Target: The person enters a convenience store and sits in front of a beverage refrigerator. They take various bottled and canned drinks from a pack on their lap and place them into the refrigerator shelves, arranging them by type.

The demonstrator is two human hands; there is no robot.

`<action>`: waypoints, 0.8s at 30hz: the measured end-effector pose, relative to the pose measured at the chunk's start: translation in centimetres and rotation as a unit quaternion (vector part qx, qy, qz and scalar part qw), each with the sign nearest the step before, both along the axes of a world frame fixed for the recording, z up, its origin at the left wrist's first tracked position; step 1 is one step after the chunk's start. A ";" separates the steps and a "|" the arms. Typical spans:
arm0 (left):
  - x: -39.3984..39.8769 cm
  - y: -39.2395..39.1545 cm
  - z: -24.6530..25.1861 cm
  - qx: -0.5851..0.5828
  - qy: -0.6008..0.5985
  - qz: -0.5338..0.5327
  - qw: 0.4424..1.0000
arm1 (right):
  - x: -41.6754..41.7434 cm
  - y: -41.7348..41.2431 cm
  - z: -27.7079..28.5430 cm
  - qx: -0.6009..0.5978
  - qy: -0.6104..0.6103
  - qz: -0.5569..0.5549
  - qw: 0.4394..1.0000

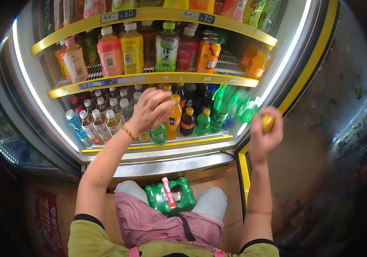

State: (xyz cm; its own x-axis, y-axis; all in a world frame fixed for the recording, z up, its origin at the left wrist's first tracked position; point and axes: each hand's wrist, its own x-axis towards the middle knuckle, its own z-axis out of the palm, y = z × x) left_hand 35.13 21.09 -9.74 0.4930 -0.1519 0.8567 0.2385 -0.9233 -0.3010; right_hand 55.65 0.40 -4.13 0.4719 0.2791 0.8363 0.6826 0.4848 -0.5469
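Observation:
My right hand grips the yellow cap end of a green plastic bottle, blurred, whose body points left into the fridge's right side. My left hand reaches in at the lower shelf with its fingers bent, over a green bottle and next to an orange drink bottle; whether it touches either is hidden. A dark bottle with a red label and a green bottle with a yellow cap stand to the right. A shrink-wrapped pack of green bottles, torn at its right part, lies between my knees.
Above is a yellow-edged shelf holding bottles and an orange can. Clear-sided bottles with white caps fill the lower left. The open glass door with its yellow frame stands at the right. A red printed mat lies on the floor.

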 end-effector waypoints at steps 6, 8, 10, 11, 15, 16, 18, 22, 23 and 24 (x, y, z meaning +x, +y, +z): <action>5.9 3.9 6.1 0.172 0.171 0.062 0.968 | 6.1 11.3 6.2 0.028 -0.084 -0.153 0.984; 6.4 4.5 6.9 0.178 0.208 0.117 0.955 | 6.7 14.1 6.5 0.005 -0.109 -0.176 0.978; 6.9 5.3 7.0 0.190 0.223 0.142 0.946 | 7.9 16.6 6.1 -0.039 -0.063 -0.153 0.985; 6.8 5.3 6.9 0.241 0.214 0.177 0.930 | 8.8 17.6 6.4 -0.065 -0.020 -0.135 0.989; 6.9 4.9 6.7 0.191 0.196 0.178 0.945 | 11.9 21.8 7.0 -0.103 0.067 0.020 0.992; 7.2 4.8 6.7 0.189 0.195 0.177 0.946 | 13.1 22.9 7.1 -0.127 0.062 0.106 0.984; 7.4 4.6 6.7 0.186 0.193 0.181 0.946 | 13.6 25.5 5.6 -0.087 0.011 0.123 0.988; 7.1 4.7 6.5 0.175 0.202 0.188 0.945 | 12.9 25.7 7.0 -0.171 0.009 0.043 0.984; 6.8 4.7 6.6 0.189 0.202 0.199 0.940 | 12.5 25.4 7.6 -0.233 0.016 0.007 0.972; 6.9 4.7 6.6 0.189 0.205 0.201 0.939 | 12.8 25.2 8.3 -0.292 0.020 -0.033 0.955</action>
